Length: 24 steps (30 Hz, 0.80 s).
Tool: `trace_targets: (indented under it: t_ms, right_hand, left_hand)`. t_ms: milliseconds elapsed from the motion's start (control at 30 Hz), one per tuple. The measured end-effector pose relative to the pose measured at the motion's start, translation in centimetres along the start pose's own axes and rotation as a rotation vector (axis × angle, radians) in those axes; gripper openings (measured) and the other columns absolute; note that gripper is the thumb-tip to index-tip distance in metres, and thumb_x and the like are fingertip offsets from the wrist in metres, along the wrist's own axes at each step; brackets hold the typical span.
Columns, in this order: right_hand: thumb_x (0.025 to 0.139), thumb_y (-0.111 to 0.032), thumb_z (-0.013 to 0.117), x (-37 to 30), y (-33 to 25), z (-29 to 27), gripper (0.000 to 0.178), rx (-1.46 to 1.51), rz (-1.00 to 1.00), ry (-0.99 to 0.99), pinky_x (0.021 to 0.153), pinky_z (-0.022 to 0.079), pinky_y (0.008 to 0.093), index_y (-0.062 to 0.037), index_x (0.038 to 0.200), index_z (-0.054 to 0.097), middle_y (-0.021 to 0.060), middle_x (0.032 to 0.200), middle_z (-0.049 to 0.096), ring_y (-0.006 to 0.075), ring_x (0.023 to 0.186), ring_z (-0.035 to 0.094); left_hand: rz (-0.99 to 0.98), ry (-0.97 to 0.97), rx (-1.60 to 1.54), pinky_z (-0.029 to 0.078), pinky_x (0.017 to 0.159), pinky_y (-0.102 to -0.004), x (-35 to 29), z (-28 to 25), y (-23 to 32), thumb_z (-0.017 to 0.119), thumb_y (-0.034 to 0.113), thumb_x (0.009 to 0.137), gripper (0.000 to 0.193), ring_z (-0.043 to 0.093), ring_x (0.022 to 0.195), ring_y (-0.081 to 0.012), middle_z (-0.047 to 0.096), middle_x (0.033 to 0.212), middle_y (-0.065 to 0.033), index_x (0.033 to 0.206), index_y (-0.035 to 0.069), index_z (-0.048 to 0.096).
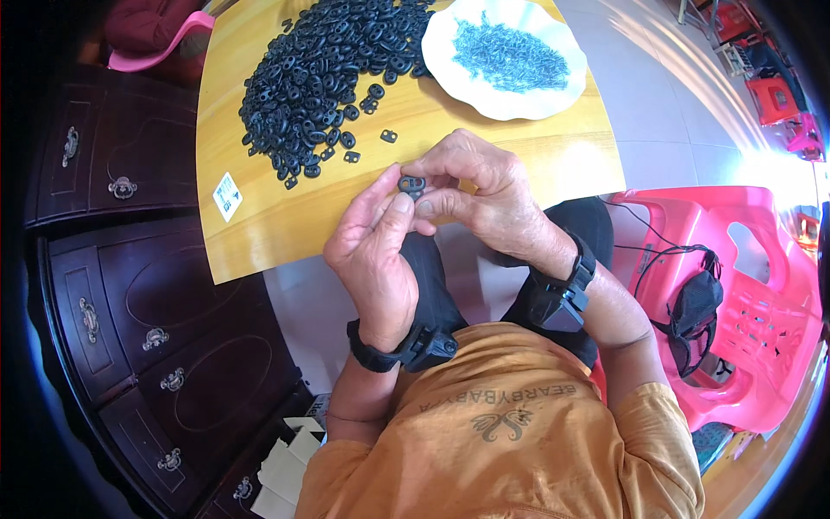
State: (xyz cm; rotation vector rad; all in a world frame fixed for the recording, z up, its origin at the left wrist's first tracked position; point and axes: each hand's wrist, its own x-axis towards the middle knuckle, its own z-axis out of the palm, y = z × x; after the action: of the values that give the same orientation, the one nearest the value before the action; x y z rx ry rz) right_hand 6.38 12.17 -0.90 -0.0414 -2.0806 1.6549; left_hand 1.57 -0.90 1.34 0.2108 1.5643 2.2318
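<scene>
On the far right of the table we see a white, wavy-rimmed plate (497, 105) holding a loose heap of thin, blue-grey, metallic-looking pieces (512, 54), gathered toward its middle with the pale rim bare around them. To its left, directly on the yellow wood-grain table (277, 238), lies a broad pile of small black oval plastic pieces with holes (316, 86); its far right side reaches the plate, and a few strays lie at its near right fringe.

At the table's near edge, we find one dark oval plastic piece with holes (411, 184) between the two hands, raised in front of the body. The left hand (378, 259) comes up from the near left, palm turned inward, its thumb pressed against the piece's near side and its fingers behind. The right hand (484, 186) reaches in from the right, wrist bent and fingers curled, pinching at the piece's right side with thumb and forefinger. Both hands grip it.
</scene>
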Motion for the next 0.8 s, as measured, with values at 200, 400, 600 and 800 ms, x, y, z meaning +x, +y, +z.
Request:
trace_targets:
  t_ms: [200, 400, 600, 800]
  right_hand:
    - [0.071, -0.004, 0.073, -0.1, -0.2, 0.1, 0.031, -0.045, -0.026, 0.052, 0.064, 0.046, 0.0238, -0.0048, 0.101, 0.066, 0.0026, 0.079, 0.056, 0.0104, 0.071, 0.054]
    - [0.071, -0.001, 0.071, -0.3, -0.8, 0.5, 0.030, 0.033, 0.023, 0.093, 0.065, 0.046, 0.0225, -0.0040, 0.101, 0.067, 0.0027, 0.077, 0.057, 0.0098, 0.071, 0.054]
    - [0.072, -0.003, 0.072, -0.3, -1.2, 0.9, 0.031, 0.035, 0.012, 0.120, 0.065, 0.046, 0.0222, -0.0039, 0.102, 0.067, 0.0024, 0.075, 0.057, 0.0095, 0.070, 0.055]
    - [0.071, -0.005, 0.072, -0.3, -1.5, 1.6, 0.031, 0.048, 0.019, 0.144, 0.064, 0.046, 0.0220, -0.0032, 0.102, 0.067, 0.0028, 0.075, 0.057, 0.0097, 0.070, 0.055]
  left_hand:
    - [0.090, -0.014, 0.106, 0.048, 0.064, -0.0226, -0.1, -0.5, -0.8, 0.058, -0.002, 0.085, 0.025, 0.057, 0.074, -0.0125, 0.063, 0.094, -0.0111, 0.108, -0.009, 0.059]
    - [0.282, 0.009, 0.219, 0.046, 0.072, -0.0216, 0.1, -0.5, -1.9, 0.059, 0.000, 0.086, 0.022, 0.055, 0.081, -0.0097, 0.062, 0.094, -0.0061, 0.107, -0.005, 0.061]
    - [0.533, 0.057, 0.281, 0.046, 0.077, -0.0245, 0.4, 0.1, -3.2, 0.057, 0.007, 0.089, 0.020, 0.055, 0.083, -0.0111, 0.058, 0.092, -0.0049, 0.106, -0.004, 0.059]
    - [0.629, 0.065, 0.277, 0.046, 0.082, -0.0277, 0.6, -0.2, -3.8, 0.056, 0.018, 0.091, 0.024, 0.055, 0.087, -0.0128, 0.059, 0.097, -0.0089, 0.102, -0.004, 0.055]
